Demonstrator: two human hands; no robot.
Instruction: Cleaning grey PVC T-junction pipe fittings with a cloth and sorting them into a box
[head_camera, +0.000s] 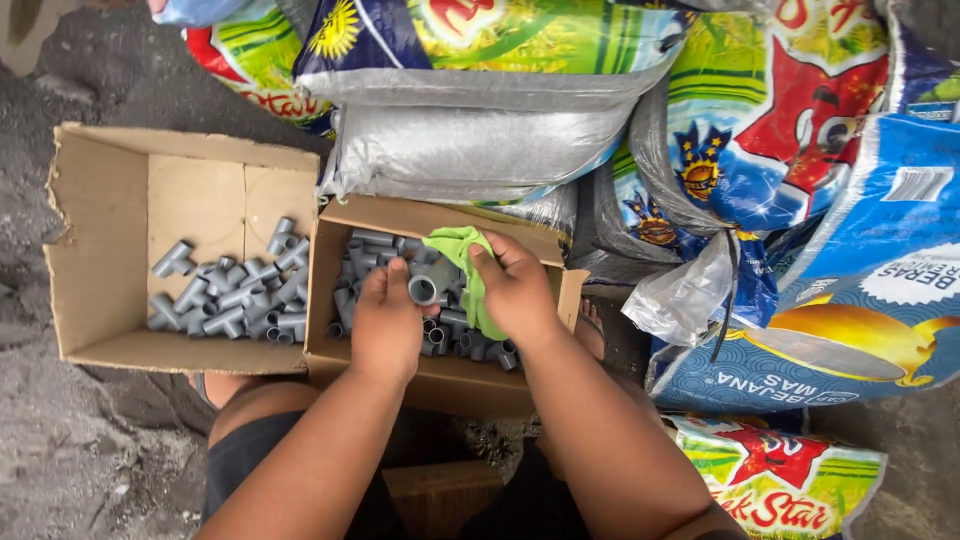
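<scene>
The left hand (388, 325) pinched a grey pipe fitting (424, 289) between thumb and fingers, its open end facing up, just above the small cardboard box (440, 380). The right hand (515, 290) clutched a green cloth (468, 270) against that fitting. More grey fittings (355, 275) filled the small box beneath both hands, crowded to its walls. Just left of the small box, touching its side, lay a wider cardboard box (105, 240); its fittings (235, 300) were heaped toward the shared edge, leaving bare floor inside. Printed sacks (800, 150) pressed against the small box's far and right edges.
</scene>
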